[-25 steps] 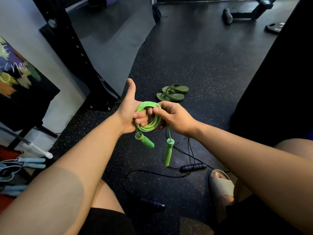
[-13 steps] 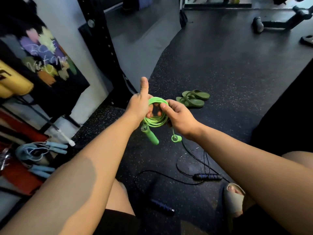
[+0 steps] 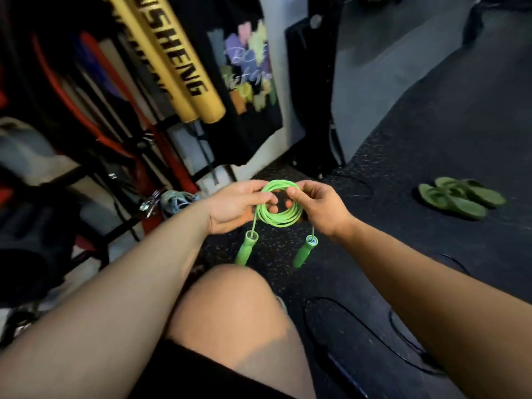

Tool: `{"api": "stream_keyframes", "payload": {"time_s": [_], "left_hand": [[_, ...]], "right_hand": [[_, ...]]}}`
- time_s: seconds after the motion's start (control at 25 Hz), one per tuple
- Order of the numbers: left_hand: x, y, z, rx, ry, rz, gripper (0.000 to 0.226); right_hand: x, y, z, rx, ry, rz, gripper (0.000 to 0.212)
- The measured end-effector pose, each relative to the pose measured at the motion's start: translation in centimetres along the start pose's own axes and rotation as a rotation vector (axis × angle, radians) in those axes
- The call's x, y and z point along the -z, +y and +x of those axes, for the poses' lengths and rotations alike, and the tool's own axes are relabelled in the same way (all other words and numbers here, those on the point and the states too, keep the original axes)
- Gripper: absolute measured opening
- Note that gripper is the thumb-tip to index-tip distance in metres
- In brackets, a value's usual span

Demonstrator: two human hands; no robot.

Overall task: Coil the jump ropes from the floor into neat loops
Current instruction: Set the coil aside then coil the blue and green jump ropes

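A bright green jump rope [image 3: 278,220] is wound into a small round coil held in the air in front of me. My left hand [image 3: 234,207] pinches the coil's left side, and my right hand [image 3: 318,207] pinches its right side. Two green handles hang below the coil, the left handle [image 3: 246,251] and the right handle [image 3: 305,251]. A black jump rope [image 3: 371,332] lies uncoiled on the dark rubber floor at the lower right, with a dark blue handle [image 3: 347,375] partly showing near my right forearm.
A rack at the left holds yellow padded bars [image 3: 178,67], red tubing and hanging straps. A light blue rope bundle [image 3: 177,200] lies by the rack. Green flip-flops [image 3: 460,197] sit on the floor at the right. My bare knee [image 3: 230,312] is below the hands.
My view has swung left toward the rack. Both hands have moved the green coil leftward, my left thumb has come down onto it, and both handles now hang straight down.
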State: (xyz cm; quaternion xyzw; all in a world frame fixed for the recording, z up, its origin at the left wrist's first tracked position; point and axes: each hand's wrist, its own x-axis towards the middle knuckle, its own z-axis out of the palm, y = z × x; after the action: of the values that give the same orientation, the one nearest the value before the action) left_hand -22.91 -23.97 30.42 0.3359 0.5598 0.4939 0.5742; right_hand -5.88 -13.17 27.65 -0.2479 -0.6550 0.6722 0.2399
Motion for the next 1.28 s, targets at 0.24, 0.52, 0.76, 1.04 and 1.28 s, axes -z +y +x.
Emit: {"api": "stream_keyframes", "payload": {"time_s": [0.24, 0.52, 0.76, 1.04, 1.28], "left_hand": [[6.7, -9.4, -2.1, -0.092, 0.583, -0.188, 0.038], [14.3, -14.3, -1.9, -0.139, 0.947, -0.256, 0.032], [20.2, -14.9, 0.2, -0.152, 1.153, -0.062, 0.028], [24.0, -16.3, 2.6, -0.191, 1.174, 0.031, 0.026], [27.2, -16.9, 4.8, -0.144, 1.250, 0.041, 0.024]], "right_hand": [[-8.5, 7.2, 6.0, -0.143, -0.090, 0.026, 0.011], [-16.2, 12.9, 13.0, -0.189, -0.235, -0.031, 0.018], [-20.9, 15.5, 19.5, -0.016, -0.249, -0.307, 0.022], [-21.8, 19.3, 23.6, 0.012, -0.254, -0.301, 0.027], [-23.9, 20.1, 26.8, -0.246, -0.274, -0.097, 0.027]]}}
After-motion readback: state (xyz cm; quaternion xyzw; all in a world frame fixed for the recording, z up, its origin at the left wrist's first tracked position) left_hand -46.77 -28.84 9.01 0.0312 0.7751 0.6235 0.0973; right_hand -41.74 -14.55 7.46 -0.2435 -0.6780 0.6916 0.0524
